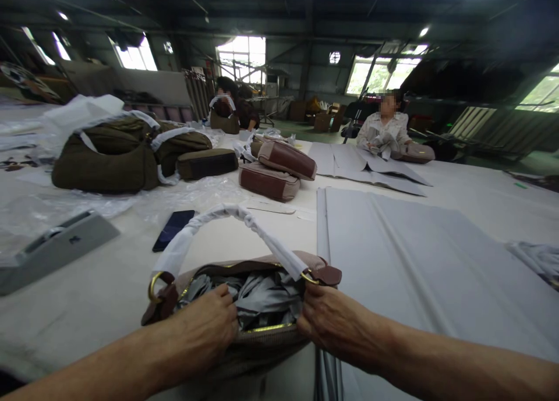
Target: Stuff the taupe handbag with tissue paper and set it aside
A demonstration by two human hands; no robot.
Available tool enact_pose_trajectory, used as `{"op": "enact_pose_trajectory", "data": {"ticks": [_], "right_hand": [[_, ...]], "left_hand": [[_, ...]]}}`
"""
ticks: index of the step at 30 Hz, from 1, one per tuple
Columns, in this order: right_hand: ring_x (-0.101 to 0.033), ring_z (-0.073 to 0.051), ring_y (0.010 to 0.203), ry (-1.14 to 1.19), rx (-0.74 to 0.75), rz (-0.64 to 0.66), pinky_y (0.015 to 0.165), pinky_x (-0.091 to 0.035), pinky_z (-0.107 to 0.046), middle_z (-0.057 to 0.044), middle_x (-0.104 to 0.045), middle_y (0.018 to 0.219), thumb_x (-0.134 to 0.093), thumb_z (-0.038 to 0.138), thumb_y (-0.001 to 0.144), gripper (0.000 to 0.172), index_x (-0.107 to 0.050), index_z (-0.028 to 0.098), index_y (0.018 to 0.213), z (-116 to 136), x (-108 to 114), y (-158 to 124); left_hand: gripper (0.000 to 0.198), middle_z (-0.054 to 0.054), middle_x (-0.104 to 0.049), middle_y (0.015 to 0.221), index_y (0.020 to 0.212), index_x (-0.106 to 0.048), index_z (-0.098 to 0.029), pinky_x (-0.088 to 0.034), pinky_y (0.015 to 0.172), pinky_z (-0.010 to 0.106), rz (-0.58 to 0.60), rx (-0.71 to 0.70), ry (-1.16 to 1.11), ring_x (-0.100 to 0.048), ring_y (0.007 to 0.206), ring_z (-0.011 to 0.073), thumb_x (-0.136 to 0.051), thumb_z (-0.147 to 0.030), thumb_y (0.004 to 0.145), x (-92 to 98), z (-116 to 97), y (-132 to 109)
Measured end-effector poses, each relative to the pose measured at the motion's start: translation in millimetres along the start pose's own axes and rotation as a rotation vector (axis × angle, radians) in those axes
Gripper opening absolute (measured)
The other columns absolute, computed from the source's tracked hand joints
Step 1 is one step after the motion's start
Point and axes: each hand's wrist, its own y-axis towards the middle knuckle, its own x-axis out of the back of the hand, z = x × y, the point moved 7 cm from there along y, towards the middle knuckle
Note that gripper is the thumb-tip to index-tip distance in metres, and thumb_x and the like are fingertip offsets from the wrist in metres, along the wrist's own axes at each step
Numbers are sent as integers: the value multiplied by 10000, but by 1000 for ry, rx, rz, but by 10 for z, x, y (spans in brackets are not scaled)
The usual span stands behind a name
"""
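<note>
A beige and brown handbag stands open on the white table right in front of me. Its handle is wrapped in white paper and arches upward. Grey stuffing paper fills the inside. My left hand is closed on the near rim of the bag, fingers curled over the zipper edge. My right hand grips the bag's right end, just under the brown strap tab and gold ring.
Grey paper sheets lie to the right. A dark phone and a grey tray lie at left. Brown bags and olive bags sit further back. Two other people sit at the far side.
</note>
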Motion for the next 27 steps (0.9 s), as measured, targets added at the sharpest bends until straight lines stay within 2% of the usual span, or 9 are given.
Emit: {"op": "enact_pose_trajectory", "data": {"ticks": [2,6,8,11,14,16,18,23,27], "right_hand": [[-561,-205,595,45,2,136,858,-409,-427,-54,-622,618,-600,133,757,38,-581,164,746,0,-20,44],[-568,-257,517,95,-124,367,598,-454,-441,-95,-592,534,-553,173,812,122,-597,139,704,-112,-41,60],[-581,-244,587,270,-139,223,597,-466,-404,-81,-605,592,-576,266,842,178,-582,150,708,-184,113,27],[-566,-165,737,630,-203,-295,693,-479,-299,-35,-611,751,-515,250,907,157,-549,169,777,-456,525,-208],[-550,-135,850,656,-553,-739,740,-472,-240,-46,-595,906,-496,189,920,64,-551,163,940,-809,690,-663],[-552,-149,883,637,-767,-798,697,-483,-233,-69,-582,1010,-545,290,904,219,-537,167,1085,-868,572,-852],[-558,-175,924,695,-848,-724,685,-498,-248,-91,-567,1091,-573,388,877,379,-517,168,1180,-805,350,-867],[-580,-158,839,990,-949,-737,720,-490,-250,-36,-617,902,-505,325,916,190,-629,199,985,-608,-116,-774],[-588,-142,720,1425,-1139,-929,608,-494,-202,-23,-620,784,-525,427,899,291,-633,163,954,-558,-405,-809]], "left_hand": [[104,86,-667,719,739,-650,-149,-462,724,450,119,102,-28,-621,666,272,-563,-155,795,-47,51,-1],[238,121,-672,647,692,-659,-132,-465,534,412,360,202,-84,-636,575,319,-449,-83,793,75,79,-53],[197,130,-680,701,744,-659,-130,-484,572,430,349,223,-119,-647,634,331,-469,-111,795,218,79,-69],[124,98,-665,885,894,-616,-168,-497,695,447,137,238,-306,-630,783,304,-559,-207,790,487,53,-41],[90,64,-615,949,892,-571,-183,-471,754,414,-115,238,-496,-580,854,261,-534,-223,819,734,-14,61],[98,53,-607,926,881,-579,-177,-454,766,361,-243,270,-689,-570,860,229,-496,-211,842,826,-66,181],[140,30,-625,900,906,-610,-179,-442,762,298,-348,284,-958,-581,845,189,-486,-191,843,854,-135,343],[344,33,-665,1094,1072,-640,-175,-397,949,255,-501,161,-1493,-581,1040,164,-437,-94,806,784,-331,788],[287,77,-667,1082,1043,-635,-135,-414,958,316,-494,300,-1667,-585,1039,204,-456,-188,825,565,-305,937]]}}
